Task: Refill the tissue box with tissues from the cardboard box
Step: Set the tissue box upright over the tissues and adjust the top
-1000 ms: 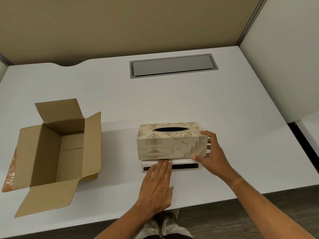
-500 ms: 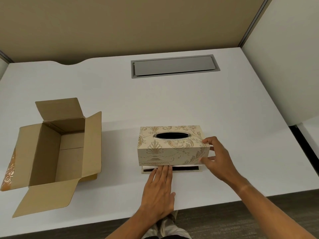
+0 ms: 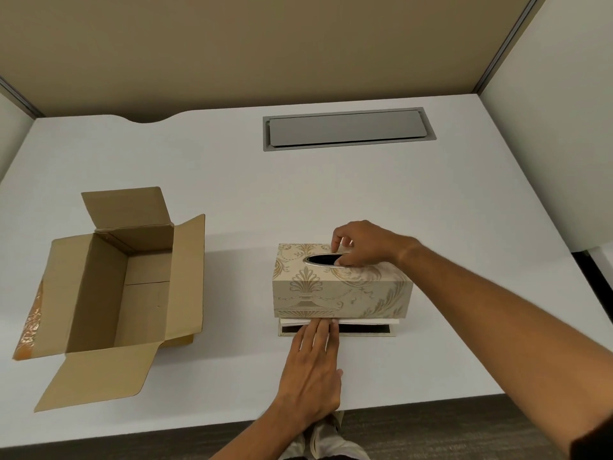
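A cream tissue box with a gold leaf pattern stands on its base tray near the table's front edge. A thin white edge of tissues shows between cover and base. My right hand rests on top of the box, its fingertips at the right end of the oval slot, pinching something white there. My left hand lies flat on the table, fingertips pressed against the front of the base. To the left, the brown cardboard box stands open, and its visible inside holds nothing.
The white table has a grey cable hatch set in its back half. Beige and white partition walls close off the back and right sides. The table's front edge runs just behind my left wrist, with dark floor and my shoes below.
My right hand left the box's right end and moved up onto the top, to the slot. My left hand stayed at the base. The cover sits lower on the base than a second ago.
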`<action>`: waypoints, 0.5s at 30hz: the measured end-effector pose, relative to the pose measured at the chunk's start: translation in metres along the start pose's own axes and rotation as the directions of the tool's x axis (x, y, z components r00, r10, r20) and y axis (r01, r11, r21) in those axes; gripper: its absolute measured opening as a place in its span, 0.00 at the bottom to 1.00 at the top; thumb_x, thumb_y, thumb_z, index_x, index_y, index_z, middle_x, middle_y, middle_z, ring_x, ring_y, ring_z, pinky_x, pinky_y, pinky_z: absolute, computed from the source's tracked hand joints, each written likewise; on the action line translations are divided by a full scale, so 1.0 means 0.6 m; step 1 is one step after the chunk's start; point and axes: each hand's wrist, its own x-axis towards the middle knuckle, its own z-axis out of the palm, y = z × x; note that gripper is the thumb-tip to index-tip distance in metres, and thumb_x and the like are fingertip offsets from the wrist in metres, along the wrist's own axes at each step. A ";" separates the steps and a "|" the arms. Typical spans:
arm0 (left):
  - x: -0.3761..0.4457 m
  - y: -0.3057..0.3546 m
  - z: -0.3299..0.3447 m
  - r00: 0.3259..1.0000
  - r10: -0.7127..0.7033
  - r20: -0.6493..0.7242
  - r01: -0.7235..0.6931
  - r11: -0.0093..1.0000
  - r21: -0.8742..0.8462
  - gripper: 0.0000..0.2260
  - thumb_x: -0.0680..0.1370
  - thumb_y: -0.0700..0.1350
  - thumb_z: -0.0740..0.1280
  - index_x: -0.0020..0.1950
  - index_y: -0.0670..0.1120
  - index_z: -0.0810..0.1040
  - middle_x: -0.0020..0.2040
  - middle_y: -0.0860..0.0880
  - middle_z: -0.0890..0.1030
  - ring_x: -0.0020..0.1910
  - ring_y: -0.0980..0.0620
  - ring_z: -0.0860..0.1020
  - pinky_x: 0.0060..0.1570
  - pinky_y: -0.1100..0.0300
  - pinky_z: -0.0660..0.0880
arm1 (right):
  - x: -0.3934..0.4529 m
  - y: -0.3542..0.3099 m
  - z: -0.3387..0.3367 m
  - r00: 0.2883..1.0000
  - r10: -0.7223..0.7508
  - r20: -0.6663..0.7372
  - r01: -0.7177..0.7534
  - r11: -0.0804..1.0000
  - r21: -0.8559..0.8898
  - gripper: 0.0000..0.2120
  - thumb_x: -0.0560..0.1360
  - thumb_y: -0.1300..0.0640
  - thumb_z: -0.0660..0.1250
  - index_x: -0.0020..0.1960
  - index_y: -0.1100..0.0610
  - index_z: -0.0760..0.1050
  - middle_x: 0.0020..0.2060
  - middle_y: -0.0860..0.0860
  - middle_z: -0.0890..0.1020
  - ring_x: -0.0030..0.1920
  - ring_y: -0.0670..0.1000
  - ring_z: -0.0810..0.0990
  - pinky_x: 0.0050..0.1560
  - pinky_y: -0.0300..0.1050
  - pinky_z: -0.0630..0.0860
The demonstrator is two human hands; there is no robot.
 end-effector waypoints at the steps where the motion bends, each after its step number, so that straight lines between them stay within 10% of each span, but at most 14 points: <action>1: 0.000 0.000 0.000 1.000 -0.001 -0.010 0.001 1.000 0.003 0.38 0.63 0.58 0.72 0.68 0.41 0.73 0.65 0.41 0.76 0.64 0.41 0.75 0.64 0.48 0.66 | 0.007 -0.003 -0.002 1.000 -0.002 0.030 0.002 1.000 -0.027 0.13 0.70 0.53 0.75 0.54 0.52 0.79 0.50 0.48 0.74 0.52 0.49 0.75 0.48 0.43 0.70; 15: -0.004 -0.005 0.005 0.997 0.028 -0.077 -0.024 0.998 0.053 0.35 0.65 0.57 0.71 0.68 0.41 0.74 0.63 0.41 0.78 0.61 0.42 0.76 0.64 0.47 0.68 | 0.036 -0.001 -0.001 0.969 0.034 0.243 0.020 0.976 -0.216 0.25 0.71 0.50 0.73 0.63 0.48 0.65 0.61 0.55 0.74 0.59 0.56 0.72 0.60 0.59 0.72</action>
